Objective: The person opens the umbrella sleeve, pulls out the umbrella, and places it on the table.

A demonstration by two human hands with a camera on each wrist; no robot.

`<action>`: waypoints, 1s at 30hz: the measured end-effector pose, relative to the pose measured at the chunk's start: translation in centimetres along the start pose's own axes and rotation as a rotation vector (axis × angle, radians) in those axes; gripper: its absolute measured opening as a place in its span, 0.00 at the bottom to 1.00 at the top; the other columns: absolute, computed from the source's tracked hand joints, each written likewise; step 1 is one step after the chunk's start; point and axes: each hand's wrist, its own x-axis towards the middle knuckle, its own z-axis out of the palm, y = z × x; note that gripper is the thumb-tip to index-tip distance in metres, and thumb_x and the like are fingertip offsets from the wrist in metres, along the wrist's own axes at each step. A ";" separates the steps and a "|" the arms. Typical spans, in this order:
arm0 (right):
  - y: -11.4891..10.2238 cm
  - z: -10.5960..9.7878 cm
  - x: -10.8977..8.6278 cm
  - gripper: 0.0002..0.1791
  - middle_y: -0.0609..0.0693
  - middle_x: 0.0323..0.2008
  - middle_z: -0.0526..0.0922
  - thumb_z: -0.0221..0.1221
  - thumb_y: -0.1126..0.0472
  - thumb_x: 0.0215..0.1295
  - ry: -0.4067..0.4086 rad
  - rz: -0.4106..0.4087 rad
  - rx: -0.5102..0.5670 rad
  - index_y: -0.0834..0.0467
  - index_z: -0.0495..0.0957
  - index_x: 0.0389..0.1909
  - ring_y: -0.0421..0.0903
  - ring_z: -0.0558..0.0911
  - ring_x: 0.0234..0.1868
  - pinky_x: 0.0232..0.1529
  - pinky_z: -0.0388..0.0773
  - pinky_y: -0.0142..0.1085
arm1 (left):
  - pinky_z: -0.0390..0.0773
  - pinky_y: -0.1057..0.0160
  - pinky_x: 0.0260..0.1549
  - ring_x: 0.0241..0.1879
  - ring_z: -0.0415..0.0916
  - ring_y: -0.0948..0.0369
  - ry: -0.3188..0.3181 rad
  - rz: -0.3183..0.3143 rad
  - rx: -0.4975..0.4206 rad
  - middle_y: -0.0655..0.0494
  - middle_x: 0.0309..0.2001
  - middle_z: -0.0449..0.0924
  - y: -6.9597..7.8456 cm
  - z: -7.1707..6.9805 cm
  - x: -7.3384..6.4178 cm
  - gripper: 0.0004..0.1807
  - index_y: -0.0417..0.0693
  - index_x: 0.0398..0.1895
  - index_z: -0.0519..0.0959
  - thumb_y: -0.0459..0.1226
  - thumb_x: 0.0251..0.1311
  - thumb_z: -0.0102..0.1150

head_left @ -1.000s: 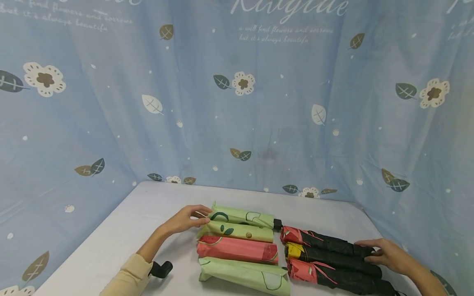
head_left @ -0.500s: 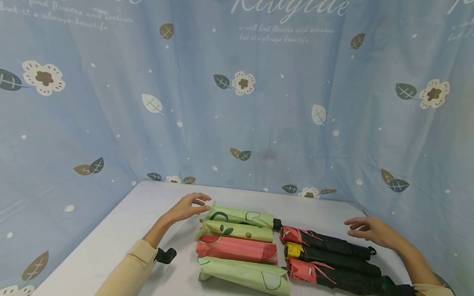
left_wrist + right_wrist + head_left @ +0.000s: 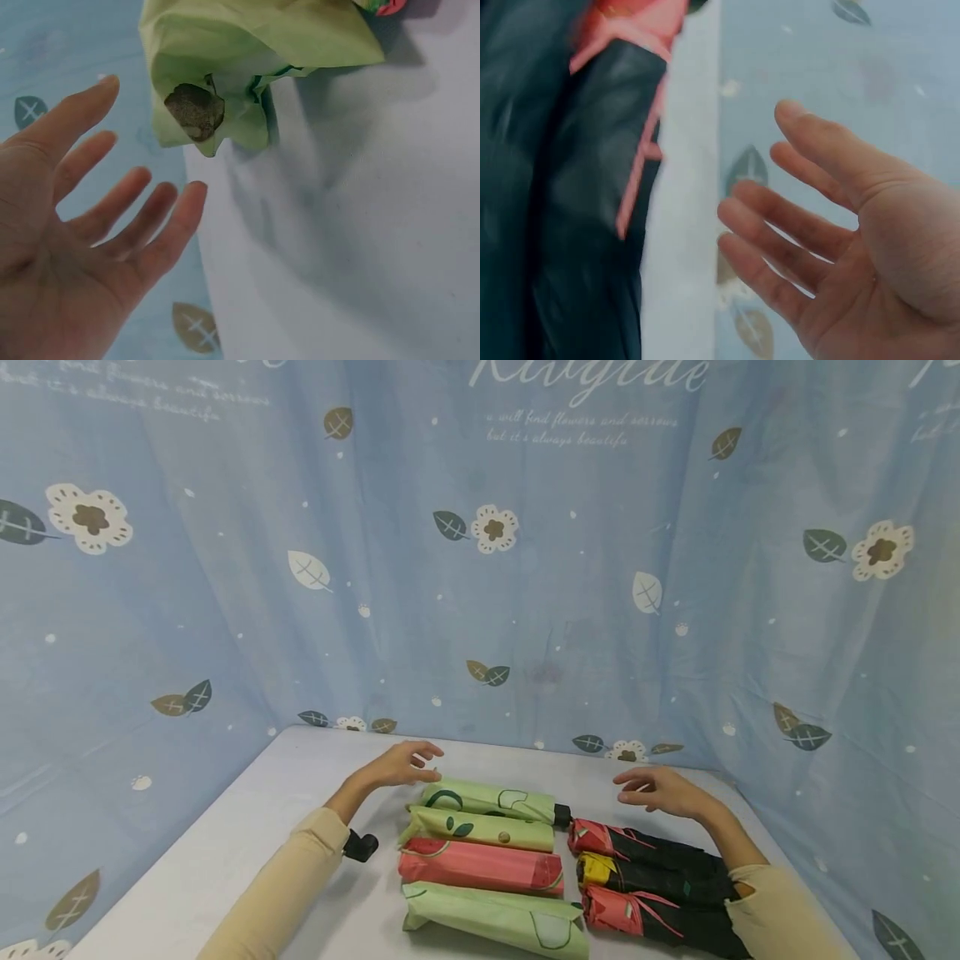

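Note:
My left hand (image 3: 401, 765) hovers by the left end of the farthest folded umbrella, in a pale green sleeve (image 3: 487, 799) with a black tip. Its fingers are loosely spread and hold nothing; in the left wrist view a gap separates them from the sleeve's open end (image 3: 217, 75). Nearer lie a yellow-green sleeve (image 3: 480, 829), a red one (image 3: 480, 865) and another green one (image 3: 495, 917). My right hand (image 3: 663, 792), also holding nothing, is in the air beyond the row of black folded umbrellas (image 3: 660, 883) with red and yellow ends. My right forearm hides part of them.
All of these lie on a white table (image 3: 300, 777). Blue patterned curtain (image 3: 480, 610) encloses it at the back and both sides. A small black device (image 3: 362, 846) shows at my left wrist.
My right hand has left the right ends of the black umbrellas and moved left and away from me. The left hand has lifted off the green sleeves and shifted slightly farther back. The umbrellas look unmoved.

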 end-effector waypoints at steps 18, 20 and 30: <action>-1.3 5.2 5.6 0.24 0.61 0.51 0.83 0.56 0.53 0.72 -0.232 -0.005 -0.060 0.64 0.74 0.61 0.50 0.85 0.43 0.38 0.83 0.44 | 0.84 0.53 0.37 0.57 0.76 0.48 -0.175 -0.154 0.115 0.43 0.60 0.76 0.8 1.2 2.3 0.17 0.54 0.50 0.84 0.41 0.56 0.71; -1.4 5.2 5.8 0.23 0.61 0.50 0.84 0.56 0.54 0.72 -0.245 -0.023 -0.063 0.64 0.76 0.60 0.49 0.85 0.42 0.37 0.83 0.44 | 0.84 0.54 0.37 0.60 0.74 0.47 -0.184 -0.171 0.127 0.44 0.60 0.77 0.9 1.1 2.4 0.16 0.55 0.49 0.85 0.41 0.55 0.71; -2.0 5.5 7.1 0.19 0.60 0.49 0.85 0.61 0.57 0.67 -0.231 -0.107 -0.149 0.65 0.81 0.54 0.54 0.85 0.47 0.41 0.82 0.37 | 0.84 0.55 0.38 0.60 0.74 0.49 -0.232 -0.224 0.136 0.44 0.63 0.73 1.1 1.1 2.8 0.19 0.58 0.50 0.84 0.39 0.54 0.73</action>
